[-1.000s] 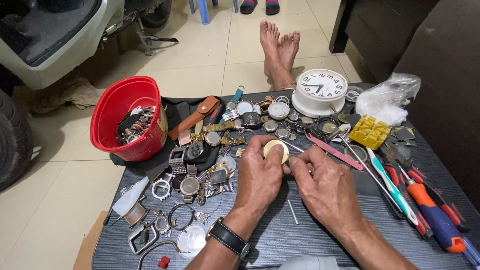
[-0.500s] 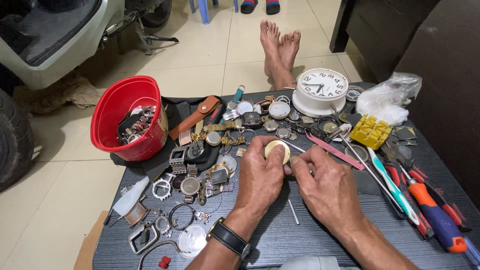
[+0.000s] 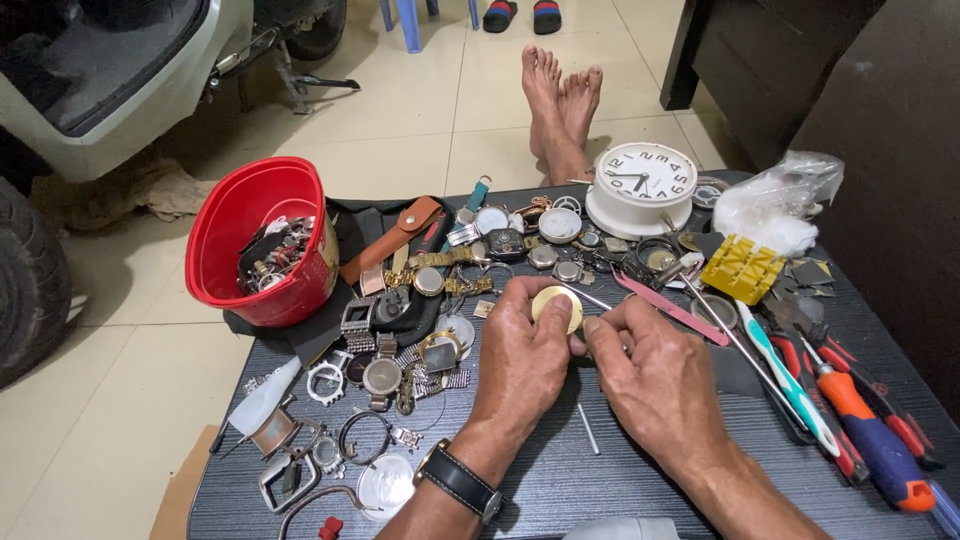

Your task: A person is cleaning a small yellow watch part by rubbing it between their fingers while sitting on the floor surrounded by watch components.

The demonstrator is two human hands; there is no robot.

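Note:
My left hand [image 3: 522, 350] holds a small round gold watch case [image 3: 556, 304] between thumb and fingers, above the dark table [image 3: 600, 480]. My right hand [image 3: 655, 370] is pinched on a thin metal tool [image 3: 588, 296] whose tip rests against the case's right edge. A black wristwatch sits on my left wrist [image 3: 462, 483]. Watches, cases and straps [image 3: 420, 330] lie scattered just left of my hands. A loose thin metal pin [image 3: 587, 430] lies on the table between my wrists.
A red plastic bowl [image 3: 262, 240] of watch parts stands at the table's left. A white round clock [image 3: 640, 185], a yellow block [image 3: 741, 268], a plastic bag [image 3: 775, 205], a pink tweezer [image 3: 672, 308] and screwdrivers [image 3: 860, 410] lie to the right. Bare feet [image 3: 562, 100] rest beyond.

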